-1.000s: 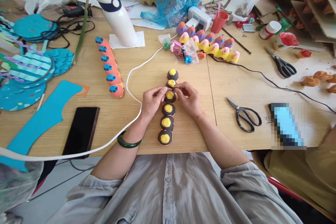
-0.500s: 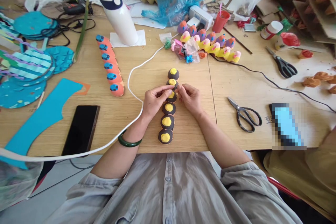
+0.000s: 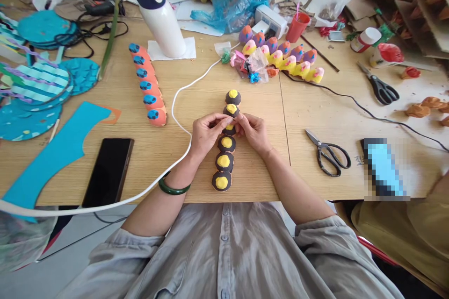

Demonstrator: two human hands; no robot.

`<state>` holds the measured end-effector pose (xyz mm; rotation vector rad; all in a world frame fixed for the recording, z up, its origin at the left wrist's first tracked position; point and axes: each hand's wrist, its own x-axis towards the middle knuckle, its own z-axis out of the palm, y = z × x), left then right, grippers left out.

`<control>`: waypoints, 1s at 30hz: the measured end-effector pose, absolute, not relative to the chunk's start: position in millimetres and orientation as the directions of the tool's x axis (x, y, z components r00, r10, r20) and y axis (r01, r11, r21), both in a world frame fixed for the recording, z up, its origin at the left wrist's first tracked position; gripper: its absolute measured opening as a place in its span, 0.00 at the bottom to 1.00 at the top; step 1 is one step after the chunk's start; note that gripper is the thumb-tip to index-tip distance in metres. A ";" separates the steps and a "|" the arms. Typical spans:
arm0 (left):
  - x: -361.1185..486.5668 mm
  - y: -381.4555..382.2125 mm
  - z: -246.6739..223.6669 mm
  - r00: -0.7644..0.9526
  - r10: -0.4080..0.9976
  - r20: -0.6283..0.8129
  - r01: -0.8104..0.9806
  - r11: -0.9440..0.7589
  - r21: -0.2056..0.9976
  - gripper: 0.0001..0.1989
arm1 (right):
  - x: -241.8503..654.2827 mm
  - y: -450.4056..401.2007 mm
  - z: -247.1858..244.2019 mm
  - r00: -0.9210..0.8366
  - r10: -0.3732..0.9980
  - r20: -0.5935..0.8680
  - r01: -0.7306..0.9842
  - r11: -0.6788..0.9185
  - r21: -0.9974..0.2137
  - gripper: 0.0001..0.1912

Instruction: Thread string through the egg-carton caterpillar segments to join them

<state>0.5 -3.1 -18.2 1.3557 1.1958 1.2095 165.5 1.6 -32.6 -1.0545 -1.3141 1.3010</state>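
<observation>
A strip of egg-carton cups [image 3: 224, 144], painted black with a yellow blob on each top, runs away from me along the table. Over its third cup from the far end, my left hand [image 3: 207, 134] has thumb and forefinger pinched together. My right hand [image 3: 255, 131] comes from the other side, its fingertips also pinched and almost touching the left ones. Anything between the fingertips is too small to make out. The fingers partly cover that third cup; the others show fully.
An orange cup strip with blue tops [image 3: 153, 88] and a white cable [image 3: 175, 98] lie to the left, beside a phone [image 3: 108, 172]. Scissors [image 3: 328, 153] and a pixelated object [image 3: 385, 168] are on the right. A white bottle [image 3: 161, 23] stands behind. Yellow and purple cup strips [image 3: 289, 62] lie farther back.
My pinched fingertips have shifted slightly toward me along the black strip, uncovering the second cup's yellow top. The view has moved slightly; other things stay in place.
</observation>
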 end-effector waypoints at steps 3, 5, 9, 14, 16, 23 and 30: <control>0.9 -2.7 -18.3 0.019 0.997 0.075 0.100 -0.077 0.992 0.15 | 165.4 2.4 -34.9 -0.132 0.990 0.056 -0.072 0.047 -0.996 0.29; 1.3 -2.0 -19.0 0.012 0.997 0.071 0.095 -0.071 0.993 0.15 | 165.2 2.3 -34.9 -0.100 0.992 0.079 -0.075 0.072 -0.995 0.28; 1.9 -1.2 -19.4 0.001 0.997 0.076 0.079 -0.075 0.994 0.16 | 166.2 1.1 -31.5 -0.061 0.978 0.199 -0.047 0.197 -0.979 0.25; 1.8 -2.2 -16.4 0.019 0.997 0.079 0.109 -0.081 0.991 0.16 | 167.2 -0.9 -28.5 -0.138 0.936 0.323 0.105 0.339 -0.935 0.19; 1.3 -2.2 -16.3 0.028 0.997 0.073 0.114 -0.076 0.991 0.17 | 166.9 -1.1 -29.1 -0.155 0.925 0.348 0.138 0.369 -0.919 0.19; 0.4 -1.3 -17.6 0.042 0.997 0.063 0.118 -0.068 0.991 0.17 | 166.6 0.3 -35.1 -0.125 0.921 0.370 0.197 0.388 -0.900 0.14; 0.2 -1.0 -18.9 0.064 0.995 0.071 0.074 -0.076 0.994 0.22 | 165.9 -0.5 -35.8 -0.117 0.930 0.349 0.192 0.366 -0.910 0.08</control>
